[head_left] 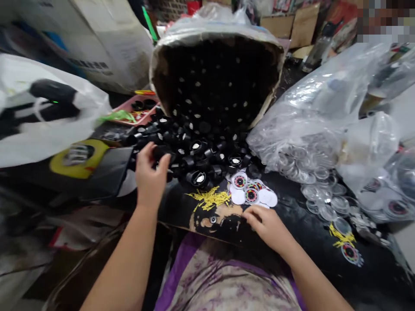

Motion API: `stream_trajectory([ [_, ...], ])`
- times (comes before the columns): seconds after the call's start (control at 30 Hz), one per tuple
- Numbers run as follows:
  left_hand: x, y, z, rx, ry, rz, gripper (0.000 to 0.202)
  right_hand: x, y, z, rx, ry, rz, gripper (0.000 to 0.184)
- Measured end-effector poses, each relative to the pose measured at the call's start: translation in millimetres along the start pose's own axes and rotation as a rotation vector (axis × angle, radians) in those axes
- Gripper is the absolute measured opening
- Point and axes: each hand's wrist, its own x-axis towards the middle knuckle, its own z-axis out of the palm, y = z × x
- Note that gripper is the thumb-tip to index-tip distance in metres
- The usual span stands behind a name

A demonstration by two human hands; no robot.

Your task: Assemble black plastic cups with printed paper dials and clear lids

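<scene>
My left hand (150,175) is at the near left edge of a heap of small black round cases (197,147). Its thumb and fingers are curled around one black case (164,153). My right hand (264,222) is low over the black table, its fingertips pinched together; whether something tiny is between them is hidden. Just beyond it lie printed dial discs (251,193), some turned white side up. A small pile of thin yellow pieces (212,198) lies between the hands. A small metal part (213,220) sits on the worn patch near the table edge.
Behind the heap, a large tipped container (158,65) spills more black cases. Clear round covers (311,168) spread from a plastic bag (311,103) at right, near more yellow strips (342,235). A pink tray (142,113), yellow tape measure (78,157) and dark flat device (110,172) are left.
</scene>
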Motion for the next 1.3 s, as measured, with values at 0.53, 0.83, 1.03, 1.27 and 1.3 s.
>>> stream_trajectory([
  [0.53, -183, 35, 29.0, -0.687, -0.221, -1.155, 0.034, 75, 30, -12, 0.029, 0.296, 0.085, 0.016],
  [0.83, -171, 49, 50.8, -0.882, -0.276, -1.097, 0.039, 41, 8, -9, 0.411, 0.292, 0.032, 0.025],
  [1.03, -167, 51, 56.4, -0.797, -0.150, -0.903, 0.030, 28, -8, -7, 0.471, 0.235, 0.083, 0.029],
  [1.27, -185, 56, 56.3, -0.726, -0.286, -0.879, 0.020, 25, -36, -5, 0.379, 0.265, -0.013, 0.007],
  [1.3, -186, 56, 56.1, -0.703, -0.294, -0.859, 0.021, 25, -38, -3, 0.366, 0.274, -0.004, 0.007],
])
